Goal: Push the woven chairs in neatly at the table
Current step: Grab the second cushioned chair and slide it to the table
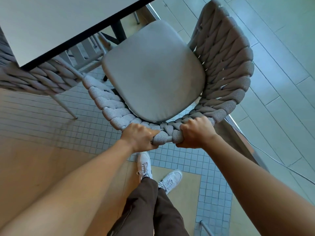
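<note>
A grey woven chair with a pale seat cushion stands right in front of me, its seat mostly outside the white table with the dark edge. My left hand and my right hand both grip the top rail of its backrest, close together. A second woven chair stands at the left, its back against the table's near corner and partly hidden under the top.
The floor is small grey tiles and wooden boards, with larger tiles at the right. A raised threshold strip runs diagonally behind the chair's right side, and a cable lies beyond it. My feet in white shoes stand just behind the chair.
</note>
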### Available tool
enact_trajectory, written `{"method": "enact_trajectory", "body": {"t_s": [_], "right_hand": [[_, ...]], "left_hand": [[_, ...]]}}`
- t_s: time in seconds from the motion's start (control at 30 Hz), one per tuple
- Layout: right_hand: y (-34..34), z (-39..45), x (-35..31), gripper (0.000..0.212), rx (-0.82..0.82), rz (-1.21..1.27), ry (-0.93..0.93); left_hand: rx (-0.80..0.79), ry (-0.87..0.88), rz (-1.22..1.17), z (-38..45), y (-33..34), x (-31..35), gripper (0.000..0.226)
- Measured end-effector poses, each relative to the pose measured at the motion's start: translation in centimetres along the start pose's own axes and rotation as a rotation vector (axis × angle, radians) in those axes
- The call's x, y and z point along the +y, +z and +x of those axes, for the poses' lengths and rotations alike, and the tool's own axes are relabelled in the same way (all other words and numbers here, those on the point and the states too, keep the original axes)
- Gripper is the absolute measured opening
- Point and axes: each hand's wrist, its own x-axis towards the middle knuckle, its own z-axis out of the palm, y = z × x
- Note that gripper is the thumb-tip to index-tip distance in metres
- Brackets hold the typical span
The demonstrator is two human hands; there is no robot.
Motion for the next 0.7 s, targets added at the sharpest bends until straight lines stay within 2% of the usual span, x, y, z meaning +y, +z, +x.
{"method": "enact_trajectory", "body": {"t_s": [0.1,0.23,0.37,0.43,0.57,0.7], "right_hand": [[0.1,-0.2,0.2,0.054,-0.009,0.002,-0.015],[-0.5,-1.1,2.5,0.047,-0.023,0.024,-0.079],[-1.3,-2.3,6.1,0.044,0.002,0.114,-0.074],[-1.6,-2.3,8.4,0.045,-0.049,0.026,-0.036],[-1.4,-1.1,11.1,0.048,-0.173,-0.128,-0.054],[0.1,-0.6,11.5,0.043,-0.111,-0.119,-0.055]], "left_hand": [[-0.073,-0.02,-0.002,0.3,0.0,0.3,0.042],[-0.179,-0.141,-0.009,1.3,0.6,2.3,0.053],[-0.163,-0.24,-0.044,1.7,0.4,4.4,0.059],[-0.125,-0.249,-0.082,2.2,0.5,5.2,0.061],[-0.165,-0.285,-0.17,4.4,1.2,7.9,0.073],[-0.17,-0.262,-0.134,5.3,2.1,7.7,0.055]]}}
